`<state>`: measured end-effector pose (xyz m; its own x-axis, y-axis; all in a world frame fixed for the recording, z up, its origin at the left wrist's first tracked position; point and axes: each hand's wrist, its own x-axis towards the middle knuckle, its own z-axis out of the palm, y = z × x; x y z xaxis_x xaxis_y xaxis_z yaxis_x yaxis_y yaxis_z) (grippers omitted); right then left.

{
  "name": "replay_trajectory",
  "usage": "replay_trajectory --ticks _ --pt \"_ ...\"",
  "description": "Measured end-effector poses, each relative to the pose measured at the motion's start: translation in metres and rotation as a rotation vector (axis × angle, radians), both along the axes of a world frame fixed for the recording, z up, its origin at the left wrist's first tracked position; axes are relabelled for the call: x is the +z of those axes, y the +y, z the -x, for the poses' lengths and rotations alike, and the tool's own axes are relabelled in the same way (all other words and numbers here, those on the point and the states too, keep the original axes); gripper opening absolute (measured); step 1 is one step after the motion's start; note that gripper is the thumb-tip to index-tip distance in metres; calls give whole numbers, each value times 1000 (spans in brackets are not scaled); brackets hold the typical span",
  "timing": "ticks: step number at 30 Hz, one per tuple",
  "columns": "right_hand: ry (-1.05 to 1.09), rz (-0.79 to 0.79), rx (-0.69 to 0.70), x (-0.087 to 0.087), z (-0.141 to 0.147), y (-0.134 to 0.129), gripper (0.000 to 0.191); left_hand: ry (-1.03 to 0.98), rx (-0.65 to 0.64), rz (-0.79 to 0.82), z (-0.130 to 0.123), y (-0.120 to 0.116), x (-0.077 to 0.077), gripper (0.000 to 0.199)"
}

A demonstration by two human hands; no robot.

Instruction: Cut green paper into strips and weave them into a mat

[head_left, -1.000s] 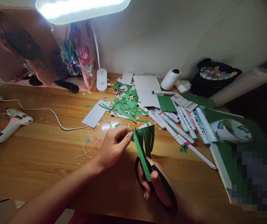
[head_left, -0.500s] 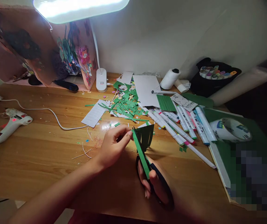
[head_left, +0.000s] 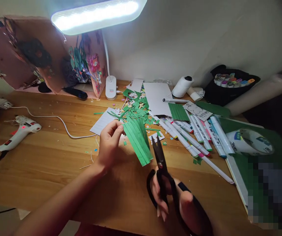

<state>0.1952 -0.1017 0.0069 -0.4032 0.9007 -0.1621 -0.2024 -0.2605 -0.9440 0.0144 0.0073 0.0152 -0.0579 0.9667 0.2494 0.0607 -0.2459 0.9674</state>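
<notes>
Between thumb and fingers, my left hand [head_left: 110, 141] pinches the upper left corner of a piece of green paper [head_left: 137, 141] with lengthwise slits or folds, held up above the desk. My right hand [head_left: 172, 196] has its fingers in the handles of black scissors [head_left: 161, 164]. The blades are slightly apart and point up and away, just right of the paper's lower end without visibly cutting it. Behind the paper lies a heap of green paper scraps [head_left: 137, 106].
Several markers [head_left: 180, 131] lie right of the scraps, near a tape roll [head_left: 250, 142]. A glue gun [head_left: 20, 132] with a cord rests at left. A lit lamp [head_left: 98, 16] hangs overhead. White sheets [head_left: 157, 98], a thread spool [head_left: 182, 87] and a black marker pouch [head_left: 229, 85] stand toward the wall.
The scissors have come away from the green paper, moving right and down, and their blades have parted. My left hand has shifted left and turned the paper's broad face toward me.
</notes>
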Motion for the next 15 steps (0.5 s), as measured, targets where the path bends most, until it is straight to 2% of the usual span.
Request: replay_trajectory --ticks 2,5,9,12,15 --pt "85 7 -31 -3 0 1 65 13 -33 -1 -2 -2 1 22" --pt "101 64 18 -12 -2 2 63 45 -96 -14 -5 -6 1 21" --pt "23 88 128 -29 -6 -1 62 112 -182 -63 -6 -9 0 20" --pt "-50 90 118 -37 -8 -3 63 133 -208 -74 -6 -10 -1 20" --pt "-125 63 102 -37 -9 -3 66 150 -243 -57 -7 -12 -3 22"
